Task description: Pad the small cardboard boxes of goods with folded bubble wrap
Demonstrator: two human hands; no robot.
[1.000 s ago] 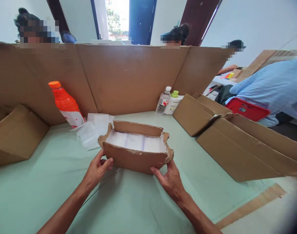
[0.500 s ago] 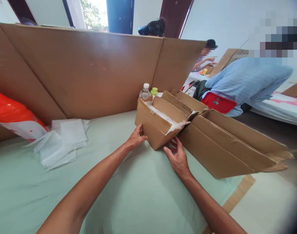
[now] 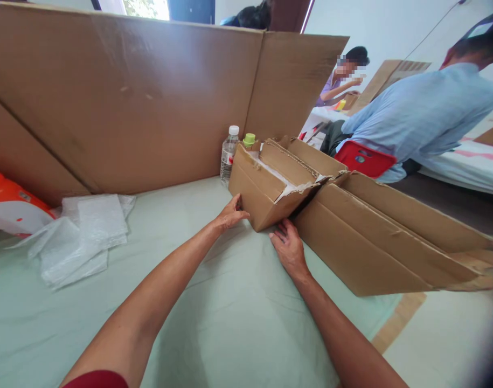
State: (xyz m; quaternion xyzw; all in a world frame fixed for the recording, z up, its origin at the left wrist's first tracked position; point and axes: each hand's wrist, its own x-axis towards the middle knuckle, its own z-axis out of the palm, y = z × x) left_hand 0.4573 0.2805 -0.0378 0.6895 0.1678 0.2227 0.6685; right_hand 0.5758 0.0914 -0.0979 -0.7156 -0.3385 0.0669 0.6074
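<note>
While left hand (image 3: 230, 215) presses open-palmed on the torn cardboard box (image 3: 256, 196), right hand (image 3: 286, 248) open at its base, box sits on surface (image 3: 214, 323) against large carton (image 3: 363, 242); low, even pressure should avoid tipping.

No wording can be read from where I stand. The clear water bottle (image 3: 229, 153) carries a band label with a red patch, its print too small to make out. The orange bottle (image 3: 9, 205) at the left edge bears a white label, blurred. The red case (image 3: 364, 160) beside the seated person shows a small mark, possibly a logo. The small cardboard box (image 3: 254, 202) shows plain brown faces.
</note>
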